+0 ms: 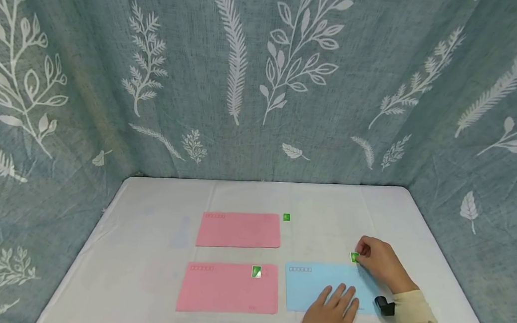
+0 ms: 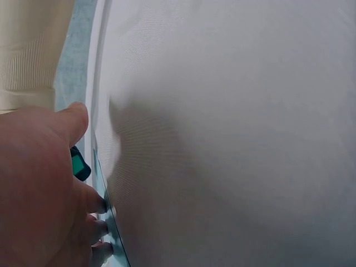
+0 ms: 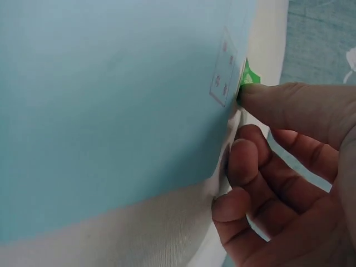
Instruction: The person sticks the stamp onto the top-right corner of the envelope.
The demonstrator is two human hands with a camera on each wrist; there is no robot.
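Observation:
A light blue envelope (image 1: 302,290) lies on the white table at the front right. My left hand (image 1: 331,315) rests on its lower part with fingers straight and spread; in the left wrist view the hand's fingers (image 2: 99,228) touch the envelope's edge. Just beyond the envelope's far edge, my right hand (image 1: 379,261) pinches a small green postage stamp (image 1: 354,257) between thumb and finger. The right wrist view shows this stamp (image 3: 251,75) partly hidden by the thumb, beside a printed box near the envelope's edge.
To the left lies a pink envelope (image 1: 226,294) bearing a green stamp (image 1: 257,271) at its upper right. Behind it is another pink envelope (image 1: 238,232), with a loose green stamp (image 1: 286,217) on the table (image 1: 144,253) beside it. A leaf-patterned curtain (image 1: 179,76) surrounds the table's back and sides.

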